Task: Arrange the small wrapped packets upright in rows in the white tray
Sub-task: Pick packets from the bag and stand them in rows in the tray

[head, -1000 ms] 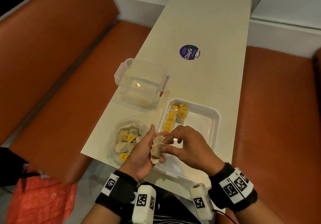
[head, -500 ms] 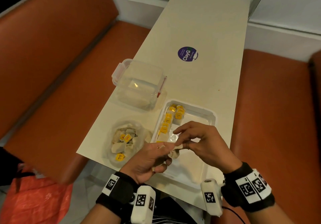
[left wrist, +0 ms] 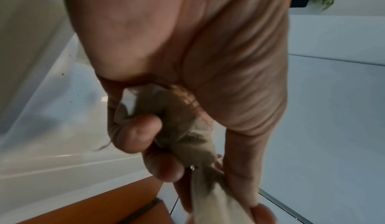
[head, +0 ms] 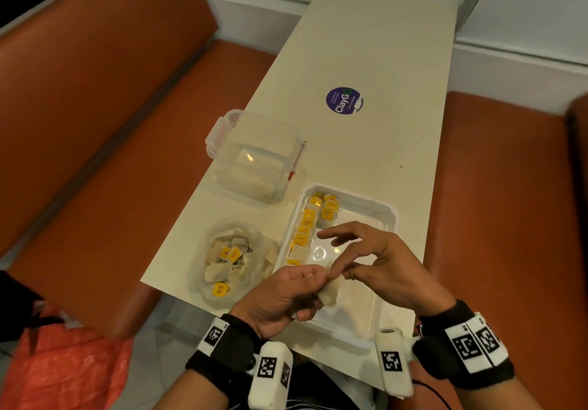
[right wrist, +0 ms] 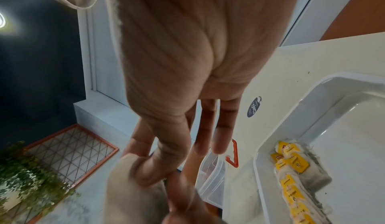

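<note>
Since a second ago, the small beige wrapped packet (head: 329, 292) has been carried lower over the white plastic tray (head: 386, 215) – gripped by the left hand (head: 280, 295), pinched by the right hand (head: 378, 263). One yellow-tagged row (head: 304, 230) is standing, a second barely begun; plenty is left in the clear plastic bag (head: 229, 266) on the bench (head: 366, 142).

"ClayG" on purple sticker (head: 344, 100), table
</note>
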### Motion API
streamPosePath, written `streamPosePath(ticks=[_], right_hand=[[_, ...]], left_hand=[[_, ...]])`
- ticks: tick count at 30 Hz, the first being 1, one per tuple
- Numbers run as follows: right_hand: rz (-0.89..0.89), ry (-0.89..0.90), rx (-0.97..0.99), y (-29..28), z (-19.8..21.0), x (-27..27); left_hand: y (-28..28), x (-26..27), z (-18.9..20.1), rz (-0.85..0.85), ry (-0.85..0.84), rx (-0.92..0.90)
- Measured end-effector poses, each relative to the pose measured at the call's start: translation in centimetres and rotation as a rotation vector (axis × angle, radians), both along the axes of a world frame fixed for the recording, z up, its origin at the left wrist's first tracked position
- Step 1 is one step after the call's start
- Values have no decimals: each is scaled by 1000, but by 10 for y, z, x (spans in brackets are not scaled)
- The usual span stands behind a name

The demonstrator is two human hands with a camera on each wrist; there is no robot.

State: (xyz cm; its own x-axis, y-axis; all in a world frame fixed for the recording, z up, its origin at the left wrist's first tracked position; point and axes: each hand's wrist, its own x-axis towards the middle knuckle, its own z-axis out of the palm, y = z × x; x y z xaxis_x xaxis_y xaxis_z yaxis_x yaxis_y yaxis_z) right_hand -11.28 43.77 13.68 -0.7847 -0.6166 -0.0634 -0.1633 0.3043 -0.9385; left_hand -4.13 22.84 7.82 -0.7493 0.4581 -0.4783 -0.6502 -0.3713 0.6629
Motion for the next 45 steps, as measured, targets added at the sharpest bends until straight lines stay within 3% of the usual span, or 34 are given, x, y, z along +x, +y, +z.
streamPosePath(ticks=[5, 10, 15, 20, 25, 30, 45], right_hand=[[-36, -26, 73, 4, -1, -2], [-55, -358, -16, 1, -13, 5], [-323, -358, -140, -21, -47, 13], [-501, -473, -147, -25, -82, -3], [-629, -508, 9, -30, -137, -35], [-700, -512, 51, -42, -171, -56], [-921, -424, 87, -57, -179, -72]], left_hand=[[-1, 0, -4, 85, -11, -37], [-6, -5, -6, 222, 36, -227], [-10, -8, -12, 243, 93, -386], [-18, -7, -25, 396, -70, -357], [-33, -6, -28, 482, -185, -332], [-45, -5, -25, 500, -195, -345], [-50, -2, -22, 509, -232, -363]])
